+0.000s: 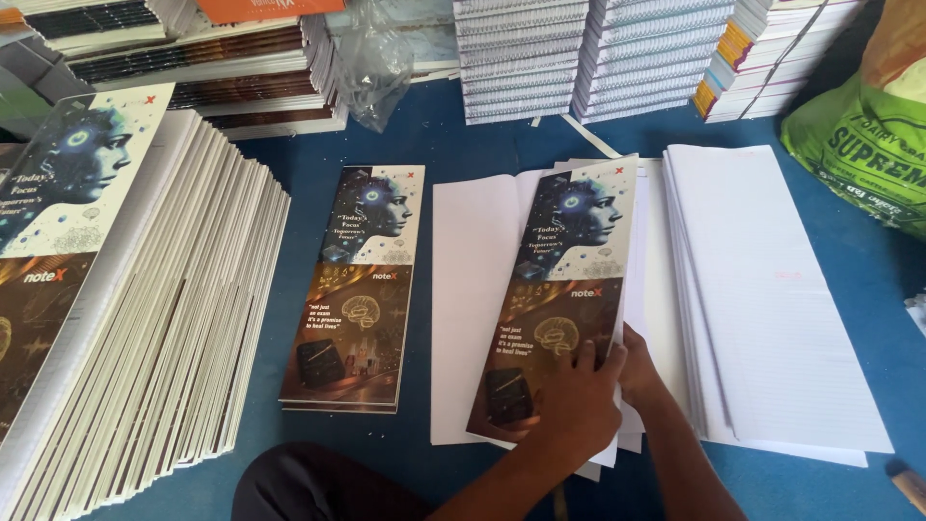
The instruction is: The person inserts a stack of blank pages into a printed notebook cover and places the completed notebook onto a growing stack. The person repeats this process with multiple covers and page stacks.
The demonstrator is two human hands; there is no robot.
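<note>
Pressing a cover (559, 309) onto the paper (473, 318), the left hand (579, 400) is lying flat and open; the right hand (639, 365) is gripping its edge, likely aligning before folding.

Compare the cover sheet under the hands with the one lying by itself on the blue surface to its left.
The held cover rests tilted on white paper sheets, its right edge raised, with the left hand pressing on it and the right hand at its edge. The lone cover lies flat on the blue surface, untouched. The held one leans rightward; the lone one lies nearly straight. Both show the same print: a face above, brown panel below.
</note>
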